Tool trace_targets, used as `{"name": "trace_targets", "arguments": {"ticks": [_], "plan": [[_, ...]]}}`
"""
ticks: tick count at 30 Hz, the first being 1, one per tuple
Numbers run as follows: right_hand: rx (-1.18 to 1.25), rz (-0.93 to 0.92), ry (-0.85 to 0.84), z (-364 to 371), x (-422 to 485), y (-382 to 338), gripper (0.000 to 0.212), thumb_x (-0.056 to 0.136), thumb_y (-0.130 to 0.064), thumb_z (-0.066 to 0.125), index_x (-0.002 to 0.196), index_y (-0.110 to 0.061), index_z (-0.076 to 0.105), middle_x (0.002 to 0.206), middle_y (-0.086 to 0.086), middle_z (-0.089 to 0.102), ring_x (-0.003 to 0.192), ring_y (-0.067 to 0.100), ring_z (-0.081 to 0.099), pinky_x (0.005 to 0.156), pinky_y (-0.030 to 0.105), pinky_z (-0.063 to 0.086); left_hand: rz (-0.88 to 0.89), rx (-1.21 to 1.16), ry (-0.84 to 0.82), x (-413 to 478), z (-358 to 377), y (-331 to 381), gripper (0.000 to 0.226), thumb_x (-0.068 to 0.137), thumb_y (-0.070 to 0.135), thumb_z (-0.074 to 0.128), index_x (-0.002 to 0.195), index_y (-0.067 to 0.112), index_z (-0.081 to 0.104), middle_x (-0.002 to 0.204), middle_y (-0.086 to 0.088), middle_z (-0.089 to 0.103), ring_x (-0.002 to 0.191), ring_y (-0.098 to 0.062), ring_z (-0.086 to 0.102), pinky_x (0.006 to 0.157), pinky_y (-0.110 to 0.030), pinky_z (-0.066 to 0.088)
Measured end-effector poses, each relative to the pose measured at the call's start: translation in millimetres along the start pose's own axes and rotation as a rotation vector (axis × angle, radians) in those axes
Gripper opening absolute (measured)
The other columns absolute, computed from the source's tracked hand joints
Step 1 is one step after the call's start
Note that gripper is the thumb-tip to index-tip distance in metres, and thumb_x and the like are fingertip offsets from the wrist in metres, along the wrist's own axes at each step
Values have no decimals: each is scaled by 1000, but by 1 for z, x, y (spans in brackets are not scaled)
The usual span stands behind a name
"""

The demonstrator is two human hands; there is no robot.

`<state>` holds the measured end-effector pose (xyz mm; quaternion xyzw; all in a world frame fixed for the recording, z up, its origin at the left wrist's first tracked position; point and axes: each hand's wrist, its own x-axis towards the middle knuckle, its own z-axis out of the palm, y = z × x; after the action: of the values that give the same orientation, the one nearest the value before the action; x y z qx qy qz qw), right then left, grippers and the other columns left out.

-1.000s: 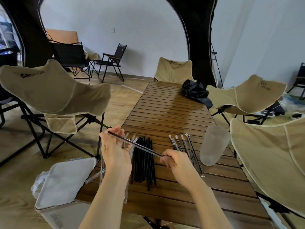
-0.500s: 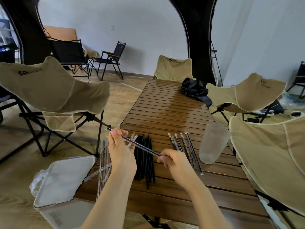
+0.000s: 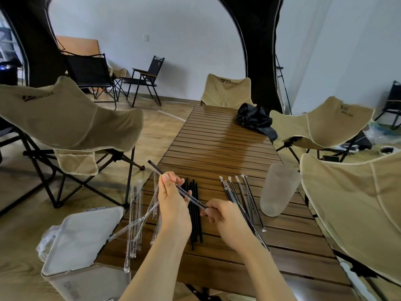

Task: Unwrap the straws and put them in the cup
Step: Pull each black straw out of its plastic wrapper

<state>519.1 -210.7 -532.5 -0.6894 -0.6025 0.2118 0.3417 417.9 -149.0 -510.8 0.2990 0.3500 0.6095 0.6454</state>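
Note:
My left hand (image 3: 172,200) and my right hand (image 3: 225,216) hold one black straw (image 3: 191,197) in its clear wrapper above the wooden slat table (image 3: 217,144). The left pinches its upper part, where the bare black tip sticks out up-left; the right pinches the lower end. Under the hands lies a bundle of bare black straws (image 3: 195,222). Several wrapped straws (image 3: 243,198) lie to the right of it. A frosted cup (image 3: 277,190) stands upright at the table's right edge. Empty clear wrappers (image 3: 138,216) lie at the left edge.
A grey lidded bin (image 3: 82,242) stands at the table's near left corner. Beige folding chairs stand left (image 3: 65,118), far end (image 3: 225,90) and right (image 3: 355,198). A black cloth bundle (image 3: 253,118) lies at the far right of the table.
The straw's bare tip now sticks out farther past my left hand, and the left fingers have shifted along it. Both hands have moved only slightly.

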Motion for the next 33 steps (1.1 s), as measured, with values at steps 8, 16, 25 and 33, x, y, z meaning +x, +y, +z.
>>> {"name": "trace_targets", "arguments": {"ticks": [8, 16, 25, 33], "plan": [[47, -43, 61, 0, 0, -7, 21, 98, -17, 44, 83, -27, 55, 72, -10, 56, 60, 4, 51, 55, 16, 41, 0, 184, -92, -16, 11, -19, 37, 102, 38, 30, 73, 26, 50, 85, 5, 54, 94, -16, 52, 89, -39, 40], [-114, 53, 67, -31, 7, 15, 20, 98, -14, 44, 99, -15, 63, 78, -13, 54, 72, 1, 54, 79, 23, 48, 284, 517, -123, 2, -13, -1, 19, 98, 27, 43, 105, 23, 61, 98, 11, 64, 88, 2, 61, 83, -26, 49], [-175, 159, 11, -46, 5, 37, 19, 96, -11, 45, 103, -10, 63, 80, -4, 54, 91, 19, 56, 92, 31, 44, 368, 920, -468, 18, -47, 16, 13, 87, 17, 63, 87, 30, 68, 80, 9, 72, 72, 0, 68, 71, -8, 50], [-82, 3, 134, -43, -4, 37, 21, 94, -15, 48, 95, -8, 68, 77, -7, 57, 75, 14, 54, 75, 27, 41, 357, 901, -353, 17, -46, 19, 13, 85, 15, 67, 82, 28, 70, 74, 8, 73, 68, 0, 68, 74, -18, 52]]}}
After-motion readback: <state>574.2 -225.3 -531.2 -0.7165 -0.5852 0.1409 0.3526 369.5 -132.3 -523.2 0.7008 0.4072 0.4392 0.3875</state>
